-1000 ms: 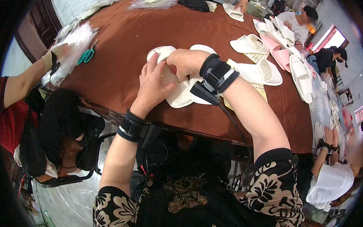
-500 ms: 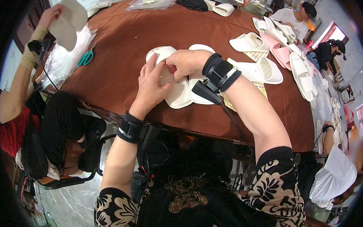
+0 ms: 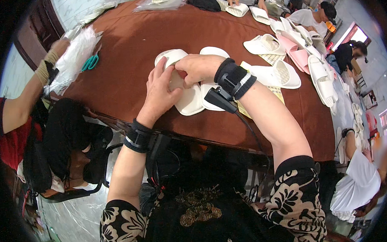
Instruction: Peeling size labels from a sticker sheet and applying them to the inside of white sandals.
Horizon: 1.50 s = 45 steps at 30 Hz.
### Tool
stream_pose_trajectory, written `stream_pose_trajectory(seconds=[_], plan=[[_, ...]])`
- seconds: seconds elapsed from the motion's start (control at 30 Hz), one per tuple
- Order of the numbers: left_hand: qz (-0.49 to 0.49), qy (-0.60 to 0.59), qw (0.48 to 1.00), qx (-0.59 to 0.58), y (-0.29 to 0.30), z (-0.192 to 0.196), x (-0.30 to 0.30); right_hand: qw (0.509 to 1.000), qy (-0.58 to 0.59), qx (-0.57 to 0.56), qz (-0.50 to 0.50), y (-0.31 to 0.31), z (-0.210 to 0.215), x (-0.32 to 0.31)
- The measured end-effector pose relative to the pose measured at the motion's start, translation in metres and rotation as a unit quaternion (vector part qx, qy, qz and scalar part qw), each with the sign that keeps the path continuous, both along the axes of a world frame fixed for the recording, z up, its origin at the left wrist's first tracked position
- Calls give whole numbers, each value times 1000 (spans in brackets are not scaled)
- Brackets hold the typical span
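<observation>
A white slipper lies in front of me on the brown cloth, its toe end pointing away. My left hand bends its fingers over the left side of the strap, the thumb toward the insole. My right hand reaches across from the right, its fingers curled at the strap's edge against the left fingertips. Whatever is between the right fingertips is hidden. Beside it lies a second white slipper, partly covered by my right hand and wrist. Both my wrists wear black straps.
Right of my hands lie more white slippers on yellow patterned sheets, then a pile with a pink slipper. Teal-handled scissors and clear plastic bags are at the left, near a co-worker's hand. Other people work around the table.
My hands stay almost still on the slipper. At left, the co-worker's raised pale slippers have gone from view and that hand has dropped toward the bags. Another white slipper now shows at the far side.
</observation>
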State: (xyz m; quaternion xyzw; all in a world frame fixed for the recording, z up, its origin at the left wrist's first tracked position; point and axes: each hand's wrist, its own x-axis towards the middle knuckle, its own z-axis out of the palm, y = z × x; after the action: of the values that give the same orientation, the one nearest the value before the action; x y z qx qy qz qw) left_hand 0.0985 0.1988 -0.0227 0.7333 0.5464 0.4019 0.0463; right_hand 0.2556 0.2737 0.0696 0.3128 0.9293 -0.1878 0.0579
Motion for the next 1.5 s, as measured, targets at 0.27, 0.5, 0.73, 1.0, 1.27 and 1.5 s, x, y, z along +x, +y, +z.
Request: stream_pose_trajectory(seconds=[0.27, 0.5, 0.73, 1.0, 1.27, 1.5], plan=[[1, -1, 1000, 7, -1, -2, -1, 1000, 1, 4, 22, 4, -7, 6], [-9, -31, 999, -34, 0, -5, -3, 1000, 12, 7, 27, -1, -7, 12], [-18, -59, 998, -13, 2, -3, -7, 996, 82, -23, 28, 8, -10, 29], [-22, -180, 983, -5, -7, -2, -9, 986, 165, 28, -21, 10, 19, 83], [18, -197, 980, -11, -3, -5, -8, 947, 183, 265, -8, 28, -17, 101], [14, -230, 973, -2, 4, -16, -13, 977, 120, 121, -125, 34, -13, 102]])
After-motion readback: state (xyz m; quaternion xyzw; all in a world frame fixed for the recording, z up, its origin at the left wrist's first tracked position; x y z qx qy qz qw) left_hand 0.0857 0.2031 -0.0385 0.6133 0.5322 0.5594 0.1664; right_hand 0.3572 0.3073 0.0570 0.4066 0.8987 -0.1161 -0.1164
